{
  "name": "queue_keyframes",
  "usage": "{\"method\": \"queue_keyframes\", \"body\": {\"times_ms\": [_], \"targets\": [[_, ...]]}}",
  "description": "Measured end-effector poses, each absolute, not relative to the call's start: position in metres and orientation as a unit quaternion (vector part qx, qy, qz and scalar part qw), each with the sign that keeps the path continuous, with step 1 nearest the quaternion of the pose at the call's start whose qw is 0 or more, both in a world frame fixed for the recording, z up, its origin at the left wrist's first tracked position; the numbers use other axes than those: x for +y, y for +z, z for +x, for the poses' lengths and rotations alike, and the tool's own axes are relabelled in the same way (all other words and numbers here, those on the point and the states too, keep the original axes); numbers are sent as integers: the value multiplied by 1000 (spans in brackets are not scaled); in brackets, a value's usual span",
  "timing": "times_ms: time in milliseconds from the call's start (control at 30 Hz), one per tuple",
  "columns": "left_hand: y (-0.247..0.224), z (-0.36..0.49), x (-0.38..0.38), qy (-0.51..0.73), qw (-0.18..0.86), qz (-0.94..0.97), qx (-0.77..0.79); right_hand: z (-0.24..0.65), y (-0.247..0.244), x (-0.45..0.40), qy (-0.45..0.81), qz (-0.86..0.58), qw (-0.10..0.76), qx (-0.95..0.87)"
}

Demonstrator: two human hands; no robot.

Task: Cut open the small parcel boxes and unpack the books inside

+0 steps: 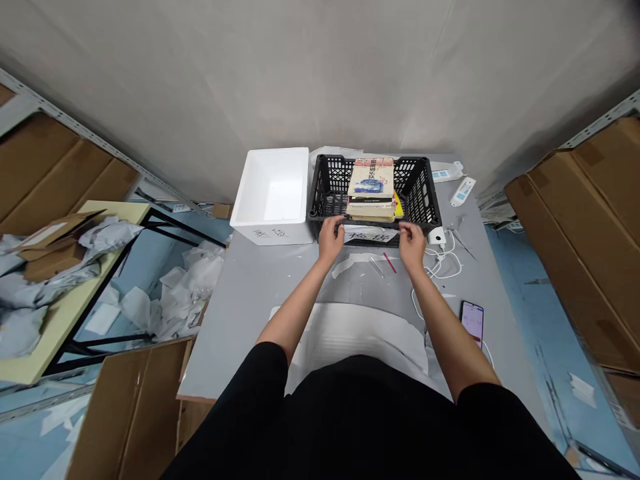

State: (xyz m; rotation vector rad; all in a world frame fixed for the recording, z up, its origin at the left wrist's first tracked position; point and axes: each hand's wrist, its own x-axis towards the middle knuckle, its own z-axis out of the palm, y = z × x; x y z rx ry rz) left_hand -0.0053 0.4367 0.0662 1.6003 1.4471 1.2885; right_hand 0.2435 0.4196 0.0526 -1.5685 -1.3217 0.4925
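A black plastic lattice crate (323, 193) stands on the far part of the table, with a white label (370, 236) on its front wall. My left hand (331, 239) and my right hand (412, 243) both grip the crate's front rim, set apart. Inside it lies a stack of worn paperback books (370, 190), the top one cream with a blue picture. A yellow item (399, 205) pokes out beside the stack, mostly hidden.
A white foam box (273, 193) touches the crate's left side on the grey table (240, 333). To the right lie white cables (443, 265), a phone (472, 321) and white power strips (463, 191). A wall stands behind; cardboard boxes and shelving flank the table.
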Motion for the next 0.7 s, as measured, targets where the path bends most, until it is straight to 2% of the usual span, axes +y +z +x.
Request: {"method": "queue_keyframes", "body": {"times_ms": [100,233,333,400,533,700], "targets": [[30,-20,352,418,309,614,594,224,17,319,231,-705,363,-564],[-29,-42,218,225,347,621,666,192,-30,183,299,-709,264,-582],[-58,-59,129,46,335,603,722,176,-56,109,307,-728,69,-610],[-65,-68,87,-21,326,607,724,169,-66,81,300,-716,-8,-630],[-63,-77,53,-68,332,641,689,154,-66,60,303,-665,-65,-680],[-62,-84,51,-51,366,647,666,133,-59,57,324,-611,-111,-713]]}}
